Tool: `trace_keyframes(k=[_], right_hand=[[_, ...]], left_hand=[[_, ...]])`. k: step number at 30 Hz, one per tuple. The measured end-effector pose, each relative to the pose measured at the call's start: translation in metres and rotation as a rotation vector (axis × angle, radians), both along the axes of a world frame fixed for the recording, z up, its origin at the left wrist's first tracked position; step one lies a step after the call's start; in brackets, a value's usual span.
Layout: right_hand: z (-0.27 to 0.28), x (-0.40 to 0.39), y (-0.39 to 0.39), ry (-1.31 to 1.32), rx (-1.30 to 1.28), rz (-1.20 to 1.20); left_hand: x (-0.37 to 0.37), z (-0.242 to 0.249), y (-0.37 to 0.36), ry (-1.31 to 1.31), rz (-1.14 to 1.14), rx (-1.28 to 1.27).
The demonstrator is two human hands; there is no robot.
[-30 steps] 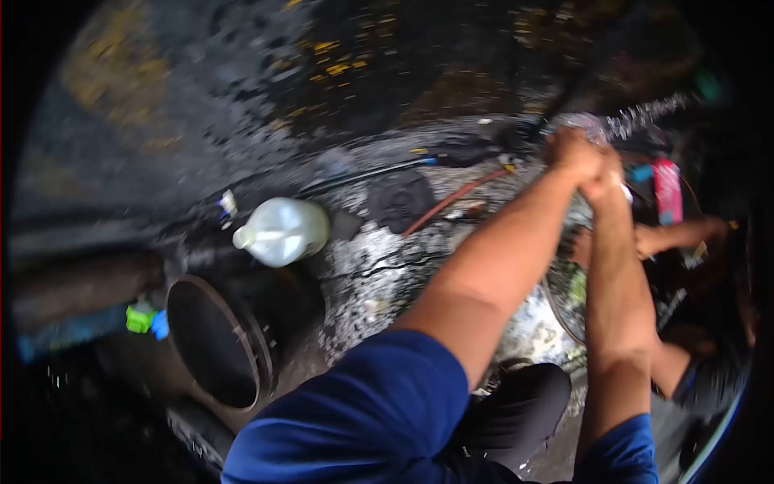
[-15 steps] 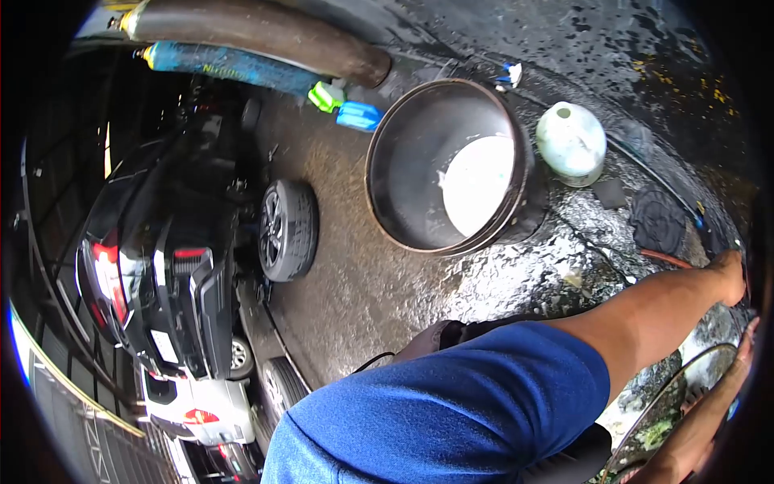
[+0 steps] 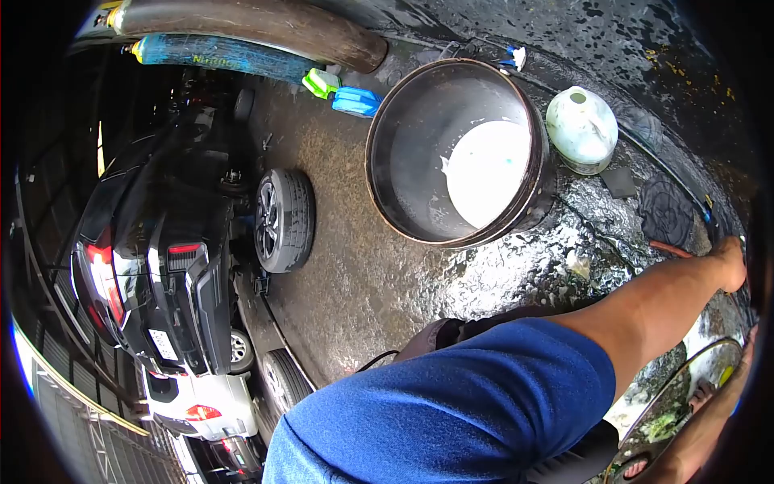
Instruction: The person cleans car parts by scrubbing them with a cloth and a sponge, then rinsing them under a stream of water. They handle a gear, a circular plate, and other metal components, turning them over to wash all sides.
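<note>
My right arm reaches from a blue sleeve toward the right edge of the view, where my right hand (image 3: 730, 264) is bent at the wrist. Its fingers are lost in the dark rim, so any grip is hidden. Close to that hand lie an orange-red strip (image 3: 671, 249) and a crumpled black cloth (image 3: 665, 211). My left hand (image 3: 750, 352) is at the same edge, below the right one, with its fingers out of sight. A small yellow thing (image 3: 726, 375) shows beside the left forearm. Near it runs a thin curved rim or hoop (image 3: 685, 363), partly covered by my arms.
A large dark drum (image 3: 411, 145) holds a round white object (image 3: 488, 173). Beside it stand a whitish jug (image 3: 580, 129), a blue container (image 3: 357, 102) and a green one (image 3: 322, 82). A loose wheel (image 3: 284, 220), gas cylinders (image 3: 226, 60) and a black car (image 3: 153, 258) are farther off. The floor is wet.
The view has shifted slightly, so the drum and jug appear higher. My left hand sits nearer the edge with less of it showing. The yellow thing has come into sight beside the left forearm.
</note>
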State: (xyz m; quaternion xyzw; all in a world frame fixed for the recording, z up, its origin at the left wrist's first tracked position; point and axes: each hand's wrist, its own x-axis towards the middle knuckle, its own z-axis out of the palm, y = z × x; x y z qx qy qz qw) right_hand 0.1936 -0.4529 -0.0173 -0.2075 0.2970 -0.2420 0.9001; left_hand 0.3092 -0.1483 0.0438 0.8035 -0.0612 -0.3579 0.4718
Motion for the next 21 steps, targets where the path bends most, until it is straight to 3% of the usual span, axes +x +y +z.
trace_keyframes(k=[1,2,6,9,11,13,17,19,21], right_hand=[[0.012,0.003,0.018,0.03,-0.04,-0.098],[0.049,0.019,0.067,0.157,0.017,-0.414],[0.046,0.015,0.068,0.164,-0.226,-0.291],[0.025,0.014,0.033,0.058,-0.012,-0.237],[0.049,0.024,0.022,0.216,0.586,-0.56],[0.027,0.014,0.048,0.289,-0.219,-0.263],[0.019,0.005,0.031,0.181,-0.108,-0.209],[0.021,0.012,0.041,0.216,-0.117,-0.365],[-0.004,0.004,0.016,0.217,-0.155,-0.215]], left_hand=[[0.001,-0.001,0.001,0.0,-0.007,0.002],[0.002,-0.001,0.001,-0.001,-0.012,-0.002],[0.006,-0.005,0.003,-0.004,-0.025,0.003],[0.008,-0.007,0.006,-0.012,-0.037,0.017],[0.008,-0.009,0.006,-0.015,-0.049,0.022],[0.011,-0.011,0.007,-0.028,-0.062,0.034],[0.013,-0.012,0.011,-0.059,-0.098,0.052],[0.014,-0.015,0.007,-0.093,-0.15,0.068],[0.02,-0.024,-0.008,-0.256,-0.328,0.12]])
